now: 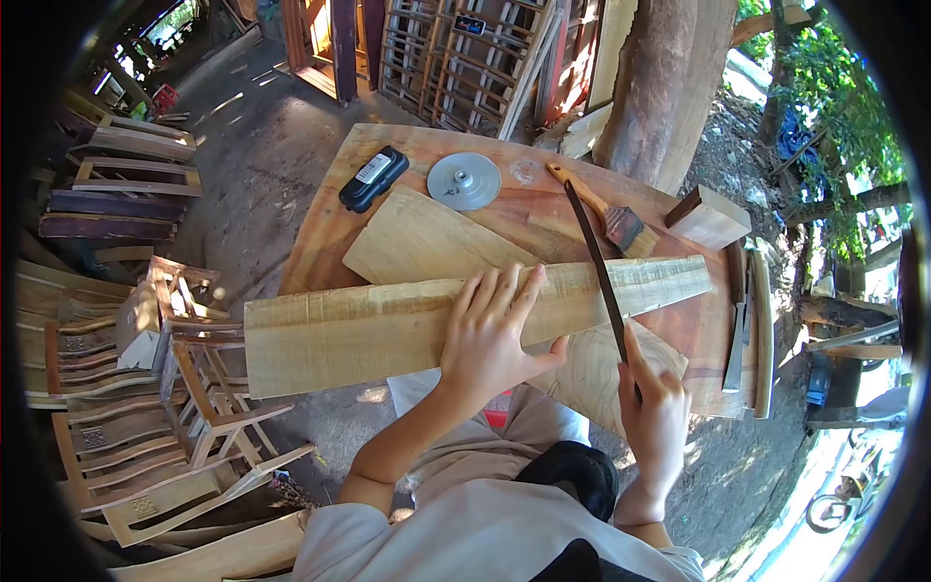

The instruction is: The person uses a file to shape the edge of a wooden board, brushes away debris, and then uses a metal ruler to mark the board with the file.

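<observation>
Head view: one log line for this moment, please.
left hand: flat on plank | right hand: grips saw blade across plank | bench: brush, disc

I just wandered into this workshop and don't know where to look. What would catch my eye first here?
First, the long pale plank lying across the reddish round table, pinned flat by the left hand. Next, the right hand holding a thin dark blade that crosses the plank's right end. Behind lie a grey metal disc, a black device and a paintbrush; stacked wooden chairs stand to the left.
</observation>
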The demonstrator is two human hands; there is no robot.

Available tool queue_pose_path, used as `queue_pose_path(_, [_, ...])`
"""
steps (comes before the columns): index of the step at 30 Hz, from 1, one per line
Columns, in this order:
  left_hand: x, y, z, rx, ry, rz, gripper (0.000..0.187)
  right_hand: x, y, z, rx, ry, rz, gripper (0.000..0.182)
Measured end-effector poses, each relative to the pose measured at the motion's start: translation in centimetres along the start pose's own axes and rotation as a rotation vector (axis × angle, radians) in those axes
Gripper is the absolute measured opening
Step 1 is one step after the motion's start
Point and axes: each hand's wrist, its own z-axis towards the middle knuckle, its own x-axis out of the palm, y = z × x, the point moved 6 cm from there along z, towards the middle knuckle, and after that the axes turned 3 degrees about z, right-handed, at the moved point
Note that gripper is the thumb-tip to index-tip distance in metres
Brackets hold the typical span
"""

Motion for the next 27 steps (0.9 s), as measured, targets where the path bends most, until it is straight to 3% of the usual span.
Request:
queue_pose_path(4, [0.1, 0.0, 0.0, -0.002, -0.001, 0.000, 0.074, -1.7, -0.4, -2.6, 0.049, 0.118, 0.000, 0.047])
queue_pose_path(10, [0.0, -0.3, 0.1, 0.038, 0.022, 0.046, 0.074, 1.0, 0.1, 0.6, -0.009, -0.019, -0.015, 0.045])
queue_pose_path(20, [0.5, 0.0, -0.3, -0.006, 0.075, 0.020, 0.079, -1.8, -0.6, -2.3, 0.003, 0.055, 0.056, 0.048])
queue_pose_path(27, [0.1, -0.2, -0.1, -0.008, 0.014, 0.029, 0.076, 1.9, -1.1, 1.4, 0.008, -0.015, 0.082, 0.046])
